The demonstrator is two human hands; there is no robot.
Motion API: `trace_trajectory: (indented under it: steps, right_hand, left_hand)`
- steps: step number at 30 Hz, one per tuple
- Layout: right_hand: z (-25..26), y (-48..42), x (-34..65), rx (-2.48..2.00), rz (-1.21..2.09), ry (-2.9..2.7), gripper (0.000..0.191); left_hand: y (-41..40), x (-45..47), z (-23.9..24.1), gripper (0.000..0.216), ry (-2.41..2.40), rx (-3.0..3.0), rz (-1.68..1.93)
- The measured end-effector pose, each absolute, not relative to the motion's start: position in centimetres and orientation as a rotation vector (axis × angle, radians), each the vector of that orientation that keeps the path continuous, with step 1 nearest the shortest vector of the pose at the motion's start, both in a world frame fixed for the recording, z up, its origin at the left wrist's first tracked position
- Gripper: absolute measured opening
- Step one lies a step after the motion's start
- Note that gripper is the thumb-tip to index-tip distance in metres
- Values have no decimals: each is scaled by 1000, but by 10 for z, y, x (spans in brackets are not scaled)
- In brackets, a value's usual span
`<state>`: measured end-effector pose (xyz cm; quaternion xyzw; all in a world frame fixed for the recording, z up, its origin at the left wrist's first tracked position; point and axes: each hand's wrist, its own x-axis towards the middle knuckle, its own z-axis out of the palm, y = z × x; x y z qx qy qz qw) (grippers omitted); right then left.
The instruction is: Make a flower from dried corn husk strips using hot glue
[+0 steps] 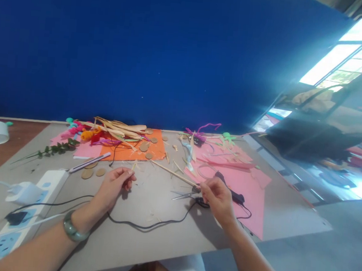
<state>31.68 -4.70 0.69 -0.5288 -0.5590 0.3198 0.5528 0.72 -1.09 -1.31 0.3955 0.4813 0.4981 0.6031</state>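
My left hand (117, 184) is closed in a pinch on a short pale strip of dried husk (134, 165), raised a little above the table. In my right hand (218, 196) is one end of a thin straw-coloured stick (173, 174), which points up and to the left. Below the right hand lies a pair of scissors (183, 195) with dark handles, its blades apart. Just behind that hand, a black glue gun (231, 188) rests on pink paper (252, 208). The fingers partly hide the scissors' handles and the stick's near end.
A black cord (143, 227) crosses the table (136, 248) before me. At left are a power strip (49, 184), a utility knife (89, 163), round wooden discs (100, 172) and a leafy sprig (59, 148). Husk strips (119, 127) lie on orange foam sheet (155, 150) by the blue panel (161, 60).
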Motion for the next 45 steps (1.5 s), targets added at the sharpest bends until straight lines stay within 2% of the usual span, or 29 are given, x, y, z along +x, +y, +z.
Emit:
trace_trajectory:
  steps: [14, 21, 24, 31, 40, 45]
  right_hand:
    - [21, -56, 392, -1491, 295, -1206, 33]
    - [15, -52, 419, -2008, 158, -1706, 15]
    - [18, -53, 419, -2203, 85, -1874, 27]
    - [11, -43, 427, -2402, 29, -1942, 33]
    - [-3, -36, 437, -2275, 28, -1810, 28]
    - [15, -43, 419, -2055, -99, -1577, 33]
  left_hand:
    - [-13, 6, -16, 28, 1142, 895, 1138]
    - [-11, 5, -20, 25, 1115, 882, 1128]
    - [-12, 6, -19, 25, 1125, 878, 1129]
    - [-14, 9, -16, 25, 1099, 915, 1140]
    - [-15, 11, -11, 27, 1106, 938, 1136]
    - [-16, 12, -12, 29, 1096, 945, 1123]
